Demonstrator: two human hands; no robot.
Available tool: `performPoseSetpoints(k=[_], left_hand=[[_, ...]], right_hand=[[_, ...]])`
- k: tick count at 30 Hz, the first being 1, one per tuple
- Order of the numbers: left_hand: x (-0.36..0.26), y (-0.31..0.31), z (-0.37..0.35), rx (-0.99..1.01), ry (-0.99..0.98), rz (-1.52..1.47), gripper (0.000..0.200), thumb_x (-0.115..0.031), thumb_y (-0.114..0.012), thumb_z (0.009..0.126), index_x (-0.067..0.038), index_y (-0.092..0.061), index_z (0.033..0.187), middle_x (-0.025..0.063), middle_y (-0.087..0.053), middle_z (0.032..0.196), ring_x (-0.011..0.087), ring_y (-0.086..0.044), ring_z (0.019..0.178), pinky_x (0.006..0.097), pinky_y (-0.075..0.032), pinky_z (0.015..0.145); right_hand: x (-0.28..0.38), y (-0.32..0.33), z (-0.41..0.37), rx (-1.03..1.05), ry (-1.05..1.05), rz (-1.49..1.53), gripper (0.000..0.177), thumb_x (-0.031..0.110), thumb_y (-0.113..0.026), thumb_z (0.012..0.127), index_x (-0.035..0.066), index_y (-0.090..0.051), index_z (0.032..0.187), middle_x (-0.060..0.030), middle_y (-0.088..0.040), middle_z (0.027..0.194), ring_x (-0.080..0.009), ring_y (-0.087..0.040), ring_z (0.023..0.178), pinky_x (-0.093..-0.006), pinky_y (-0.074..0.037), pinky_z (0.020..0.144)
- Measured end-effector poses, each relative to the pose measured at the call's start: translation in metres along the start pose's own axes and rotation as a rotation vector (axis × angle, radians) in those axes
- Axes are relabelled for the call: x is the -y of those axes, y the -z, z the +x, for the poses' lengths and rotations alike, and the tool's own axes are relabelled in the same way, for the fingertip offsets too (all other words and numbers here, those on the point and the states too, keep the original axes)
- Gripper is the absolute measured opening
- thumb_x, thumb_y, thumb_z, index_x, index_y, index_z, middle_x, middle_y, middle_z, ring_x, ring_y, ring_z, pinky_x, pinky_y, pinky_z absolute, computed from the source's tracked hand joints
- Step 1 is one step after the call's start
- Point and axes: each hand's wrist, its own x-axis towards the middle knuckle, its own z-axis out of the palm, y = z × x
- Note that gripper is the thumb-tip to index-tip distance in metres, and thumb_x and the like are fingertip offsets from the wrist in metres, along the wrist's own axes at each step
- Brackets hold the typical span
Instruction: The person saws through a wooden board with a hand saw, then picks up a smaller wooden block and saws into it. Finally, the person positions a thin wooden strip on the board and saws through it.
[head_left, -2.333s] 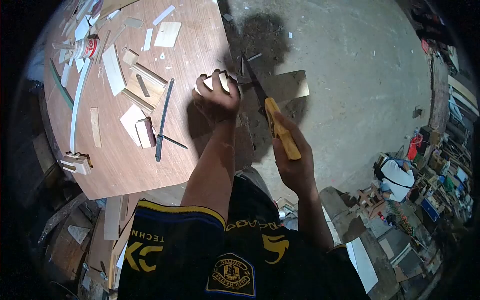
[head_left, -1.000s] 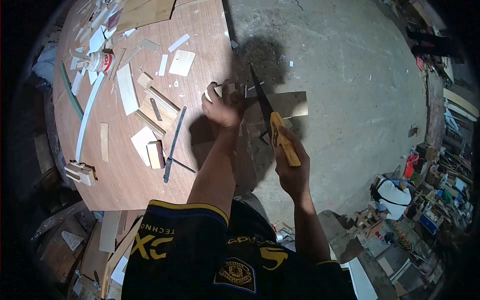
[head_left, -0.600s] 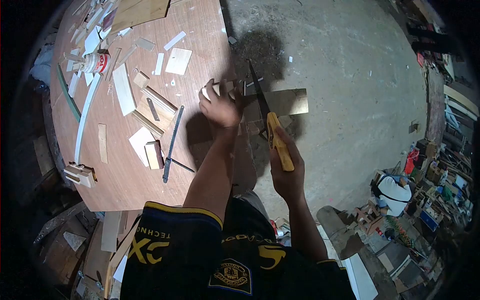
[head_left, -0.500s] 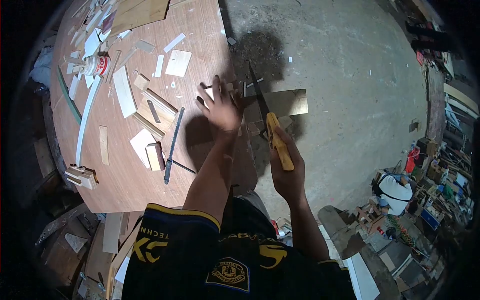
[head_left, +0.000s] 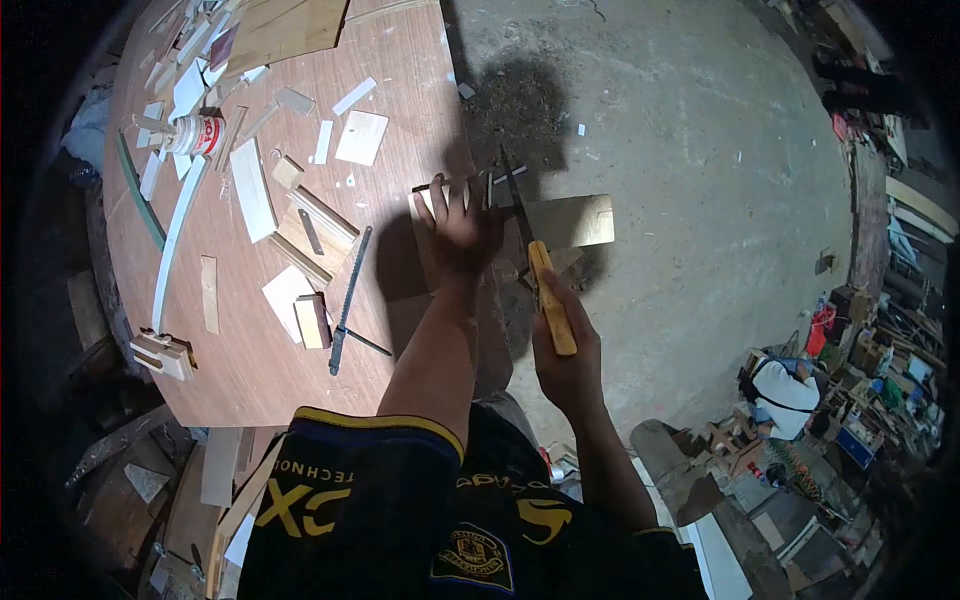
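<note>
One handsaw with a yellow wooden handle and a long dark blade [head_left: 541, 268] is pointing away from the body, and the right hand [head_left: 574, 360] is gripping it, fingers closed around the handle. Just left of the handsaw, the left hand [head_left: 462, 232] is resting with fingers spread over one flat pale wooden piece [head_left: 423, 203] on the brown wood-grained bench [head_left: 265, 385]. Further left of the handsaw, one dark narrow-bladed tool [head_left: 352, 295] is lying beside one pale-and-dark-red block [head_left: 312, 322], and two pale grooved wooden strips [head_left: 326, 214] are flanking one thin grey metal plate [head_left: 311, 232]. Well left of the handsaw, one white jar with a red-lettered label [head_left: 196, 135] is showing what seems to be "FOX". Nearer the body than the handsaw, one black sleeve [head_left: 360, 500] is bearing "TECHNO" upside down. Well right of the handsaw, one other person in a white top [head_left: 785, 392] is appearing.
</note>
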Motion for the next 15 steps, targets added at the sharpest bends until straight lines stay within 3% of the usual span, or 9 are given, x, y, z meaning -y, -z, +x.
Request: performPoseSetpoints(k=[2,3,5,7,8,9,13,15], left_hand=[[-0.003,0.003,0.002,0.014,-0.061,0.083,0.035,-0.035,-0.067,0.084,-0.019,-0.071,0.114,0.0127,-0.058,0.133,0.0415,-0.043,0.134,0.0707,-0.016,0.114],[-0.006,0.007,0.001,0.018,-0.059,0.086,0.035,-0.035,-0.067,0.084,-0.019,-0.071,0.114,0.0127,-0.058,0.133,0.0415,-0.043,0.134,0.0707,-0.016,0.114],[-0.008,0.010,0.004,0.020,-0.051,0.060,0.020,-0.035,-0.068,0.083,-0.017,-0.073,0.093,0.0120,-0.057,0.134,0.0424,-0.042,0.133,0.0709,-0.015,0.114],[-0.004,0.004,0.005,0.008,-0.036,0.042,0.018,-0.035,-0.068,0.084,-0.017,-0.072,0.086,0.0115,-0.056,0.136,0.0422,-0.041,0.134,0.0708,-0.015,0.114],[-0.003,0.002,0.001,0.006,-0.030,0.015,0.019,-0.035,-0.068,0.084,-0.016,-0.071,0.079,0.0110,-0.055,0.137,0.0420,-0.041,0.134,0.0707,-0.015,0.114],[-0.005,0.005,0.003,0.011,-0.027,0.021,0.019,-0.035,-0.068,0.084,-0.016,-0.071,0.079,0.0110,-0.055,0.137,0.0420,-0.041,0.134,0.0707,-0.015,0.114],[-0.005,0.002,-0.002,0.014,-0.034,0.048,0.018,-0.033,-0.068,0.085,-0.017,-0.072,0.079,0.0104,-0.054,0.138,0.0410,-0.039,0.135,0.0702,-0.015,0.115],[-0.005,0.001,0.002,0.000,-0.032,0.032,0.018,-0.033,-0.067,0.085,-0.016,-0.071,0.078,0.0103,-0.054,0.137,0.0407,-0.039,0.135,0.0698,-0.015,0.115]], right_hand=[[0.002,0.004,0.001,0.021,-0.041,0.003,0.053,0.004,-0.055,0.097,0.011,-0.043,0.148,-0.0283,-0.062,0.128,-0.0419,-0.066,0.111,-0.0423,-0.058,0.088],[0.003,0.006,0.001,0.037,-0.081,0.007,0.054,0.004,-0.055,0.097,0.011,-0.042,0.149,-0.0281,-0.062,0.129,-0.0411,-0.067,0.110,-0.0416,-0.058,0.089],[-0.005,0.007,0.000,0.026,-0.059,0.008,0.055,0.004,-0.055,0.097,0.011,-0.041,0.150,-0.0275,-0.061,0.132,-0.0397,-0.067,0.111,-0.0415,-0.058,0.090],[-0.025,0.005,-0.004,0.036,-0.031,0.004,0.056,0.004,-0.055,0.097,0.010,-0.041,0.150,-0.0269,-0.059,0.134,-0.0382,-0.067,0.111,-0.0413,-0.058,0.091],[-0.040,0.002,-0.011,0.024,-0.025,0.044,0.054,0.002,-0.053,0.097,0.006,-0.041,0.150,-0.0245,-0.054,0.141,-0.0356,-0.060,0.123,-0.0407,-0.051,0.100],[-0.044,0.000,-0.011,0.006,-0.019,0.086,0.052,0.000,-0.052,0.098,0.002,-0.041,0.149,-0.0220,-0.049,0.148,-0.0330,-0.052,0.134,-0.0400,-0.044,0.109],[-0.043,-0.009,-0.016,-0.003,-0.020,0.088,0.055,0.000,-0.053,0.097,0.002,-0.039,0.151,-0.0232,-0.048,0.148,-0.0338,-0.050,0.136,-0.0403,-0.044,0.109],[-0.022,-0.008,-0.013,0.060,-0.178,0.092,0.056,0.001,-0.053,0.097,0.003,-0.038,0.151,-0.0236,-0.048,0.149,-0.0348,-0.050,0.136,-0.0406,-0.045,0.108]])
